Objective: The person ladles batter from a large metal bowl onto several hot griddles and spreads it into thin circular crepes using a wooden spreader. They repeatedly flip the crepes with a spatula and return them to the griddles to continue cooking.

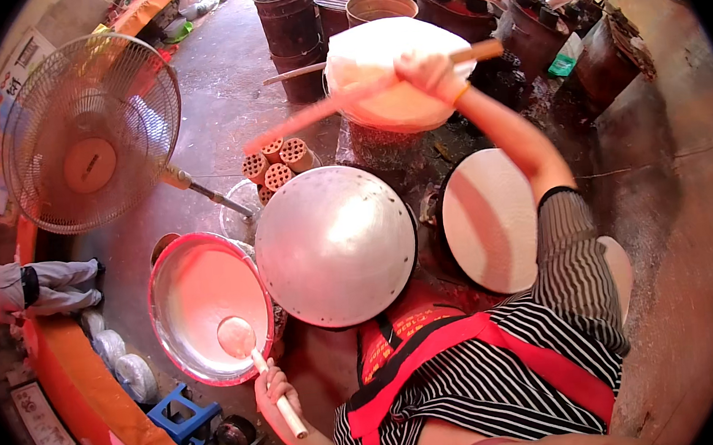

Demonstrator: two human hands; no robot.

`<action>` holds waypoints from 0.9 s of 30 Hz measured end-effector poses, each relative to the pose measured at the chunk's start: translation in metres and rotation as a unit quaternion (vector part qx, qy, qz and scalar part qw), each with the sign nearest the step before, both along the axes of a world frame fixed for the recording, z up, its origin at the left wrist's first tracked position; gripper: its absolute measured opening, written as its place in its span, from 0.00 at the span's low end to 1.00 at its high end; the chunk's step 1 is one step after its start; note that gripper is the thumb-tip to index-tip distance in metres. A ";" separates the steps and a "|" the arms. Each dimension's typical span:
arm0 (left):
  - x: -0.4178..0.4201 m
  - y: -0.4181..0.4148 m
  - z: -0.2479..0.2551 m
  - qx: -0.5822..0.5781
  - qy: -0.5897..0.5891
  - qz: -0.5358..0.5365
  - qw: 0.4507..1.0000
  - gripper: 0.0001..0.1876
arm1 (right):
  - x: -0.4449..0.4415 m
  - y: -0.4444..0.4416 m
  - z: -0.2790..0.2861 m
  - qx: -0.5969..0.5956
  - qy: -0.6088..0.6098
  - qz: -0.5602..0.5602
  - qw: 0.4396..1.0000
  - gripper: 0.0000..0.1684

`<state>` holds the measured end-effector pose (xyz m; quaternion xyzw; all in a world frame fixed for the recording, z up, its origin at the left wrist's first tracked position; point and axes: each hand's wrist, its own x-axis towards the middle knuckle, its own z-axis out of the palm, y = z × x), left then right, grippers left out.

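My left hand (275,388) grips the wooden handle of a ladle (237,336). The ladle's round bowl rests at the surface of pale batter (209,286) in a wide red-rimmed metal basin (158,341). My right hand (429,76), raised and partly blurred, is closed around a long flat stick (321,112) that slants down to the left. Beneath that hand is a round, pale, cloth-like sheet (360,50) on a drum-like stand. Between my hands sits a slightly domed, round metal plate (336,246). Right of it, a pale disc (490,220) covers a second round top.
At left stands a large fan (92,134). Perforated coal briquettes (277,175) are stacked behind the metal plate. Dark metal drums (289,31) crowd the back. A person (50,284) bends at far left, near an orange-covered counter (78,386). A blue stool (182,412) stands lower left.
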<state>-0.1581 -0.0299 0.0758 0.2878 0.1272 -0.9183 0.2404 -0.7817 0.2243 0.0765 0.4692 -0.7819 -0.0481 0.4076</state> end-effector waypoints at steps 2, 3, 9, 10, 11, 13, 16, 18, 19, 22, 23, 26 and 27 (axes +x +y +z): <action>-0.002 0.010 0.004 0.004 -0.010 0.022 1.000 0.17 | 0.011 -0.001 -0.074 0.019 -0.114 -0.044 0.992 0.05; -0.002 0.014 0.009 0.001 -0.021 0.034 0.999 0.18 | 0.021 -0.008 -0.097 -0.006 -0.139 -0.062 0.988 0.06; -0.019 0.033 0.040 0.036 -0.020 0.066 0.997 0.19 | 0.038 -0.018 -0.132 -0.058 -0.242 -0.059 0.967 0.11; -0.018 0.031 0.040 0.038 -0.024 0.072 0.996 0.19 | 0.042 -0.021 -0.124 -0.075 -0.249 -0.050 0.964 0.14; -0.017 0.029 0.040 0.041 -0.029 0.079 0.996 0.19 | 0.051 -0.021 -0.116 -0.075 -0.273 -0.058 0.957 0.17; -0.017 0.034 0.051 0.067 -0.030 0.099 0.992 0.19 | 0.065 -0.015 -0.077 -0.065 -0.315 -0.069 0.944 0.25; -0.003 0.015 0.048 0.055 -0.034 0.088 0.994 0.18 | 0.083 -0.025 -0.076 -0.103 -0.350 -0.015 0.931 0.25; 0.023 -0.009 0.034 0.029 -0.035 0.073 0.996 0.18 | 0.128 -0.045 -0.059 -0.103 -0.475 -0.009 0.874 0.14; 0.036 -0.026 0.019 0.014 -0.034 0.057 0.998 0.17 | 0.150 -0.051 -0.052 -0.085 -0.556 0.023 0.826 0.11; 0.059 -0.088 -0.047 -0.308 -0.396 -0.059 0.863 0.15 | 0.246 -0.067 -0.056 -0.071 -0.797 0.004 0.600 0.18; 0.051 -0.107 -0.060 -0.365 -0.537 -0.103 0.753 0.16 | 0.287 -0.080 -0.056 -0.081 -0.845 -0.013 0.528 0.19; 0.090 -0.208 -0.152 -0.684 -0.640 -0.214 0.278 0.28 | 0.396 -0.129 -0.077 -0.043 -0.867 -0.014 0.497 0.19; 0.126 -0.246 -0.207 -0.732 -0.601 -0.294 0.133 0.28 | 0.421 -0.152 -0.092 -0.015 -0.814 0.084 0.574 0.20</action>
